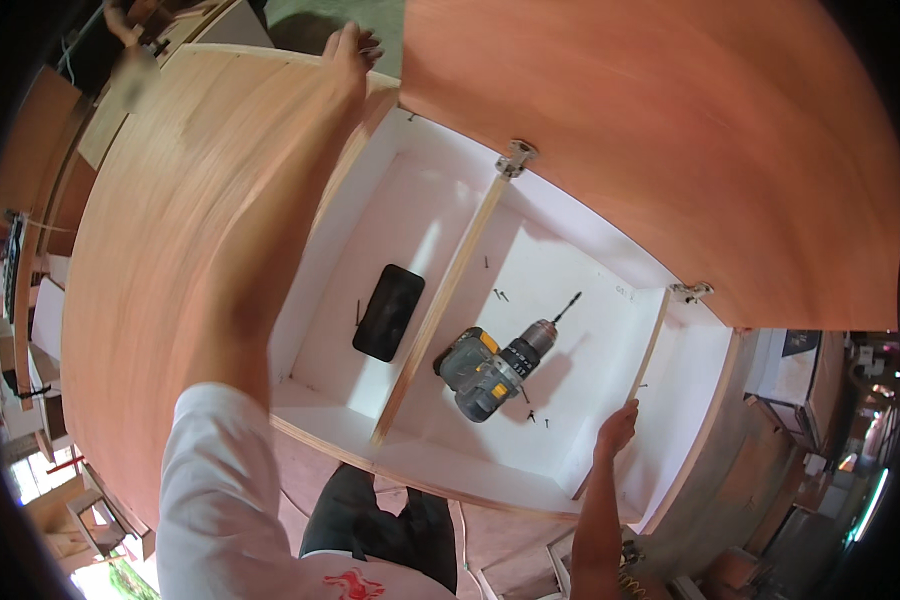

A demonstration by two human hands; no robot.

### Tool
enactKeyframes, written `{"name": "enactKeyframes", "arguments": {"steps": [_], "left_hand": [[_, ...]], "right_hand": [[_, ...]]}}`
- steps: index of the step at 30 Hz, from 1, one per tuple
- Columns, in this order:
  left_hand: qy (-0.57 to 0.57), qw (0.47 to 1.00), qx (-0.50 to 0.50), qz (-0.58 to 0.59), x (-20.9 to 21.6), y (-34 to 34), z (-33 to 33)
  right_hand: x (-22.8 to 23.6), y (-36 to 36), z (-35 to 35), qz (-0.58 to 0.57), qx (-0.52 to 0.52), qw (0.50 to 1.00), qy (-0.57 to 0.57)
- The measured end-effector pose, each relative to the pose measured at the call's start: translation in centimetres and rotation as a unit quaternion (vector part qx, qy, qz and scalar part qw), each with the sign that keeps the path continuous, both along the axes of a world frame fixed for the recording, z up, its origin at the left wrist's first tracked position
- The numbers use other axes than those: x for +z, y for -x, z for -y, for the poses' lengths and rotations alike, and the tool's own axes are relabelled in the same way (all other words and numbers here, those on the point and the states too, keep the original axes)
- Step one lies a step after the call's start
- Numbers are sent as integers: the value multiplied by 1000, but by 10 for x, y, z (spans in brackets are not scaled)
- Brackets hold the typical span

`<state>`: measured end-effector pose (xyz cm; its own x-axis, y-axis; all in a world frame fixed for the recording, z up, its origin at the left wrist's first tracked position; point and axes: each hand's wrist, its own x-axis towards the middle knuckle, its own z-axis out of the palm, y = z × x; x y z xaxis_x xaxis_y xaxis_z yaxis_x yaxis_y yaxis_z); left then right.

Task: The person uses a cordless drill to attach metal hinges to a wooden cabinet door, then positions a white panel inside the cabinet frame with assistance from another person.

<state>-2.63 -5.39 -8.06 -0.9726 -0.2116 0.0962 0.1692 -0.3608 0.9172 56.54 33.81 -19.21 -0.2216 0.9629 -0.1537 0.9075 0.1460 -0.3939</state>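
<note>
A white-lined wooden cabinet lies on its back before me, its compartments facing up. My left arm stretches over the left wooden door to the far edge, where my left hand has its fingers loosely bent and apart, with nothing visible in them. My right hand is closed round the top edge of the right divider. In the middle compartment rests a cordless drill with a long bit, several dark screws around it. The left compartment holds a black phone.
A large wooden door is swung out at the far right on metal hinges. The left door spreads across the left side. A wooden divider separates the phone from the drill. Boards and boxes stand around.
</note>
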Motion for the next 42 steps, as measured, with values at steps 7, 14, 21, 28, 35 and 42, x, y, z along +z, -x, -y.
{"name": "enactKeyframes", "arguments": {"steps": [7, 14, 21, 28, 35, 42], "left_hand": [[362, 851, -379, 24, 9, -294, 25], [430, 790, -437, -3, -20, -415, -20], [322, 871, -354, 116, -46, -439, -61], [268, 914, -286, 105, -60, -432, -103], [269, 932, -241, 38, -44, -418, -115], [96, 966, -217, 98, -27, -449, -103]], "right_hand": [[19, 9, 8, -12, -23, 999, 26], [-23, -17, -13, -131, -22, 991, 13], [-30, -40, -15, -313, -64, 946, 57], [27, -9, 4, -457, -42, 881, 119], [72, 84, 24, -482, 69, 779, 395], [88, 203, 63, -459, 85, 724, 507]]}}
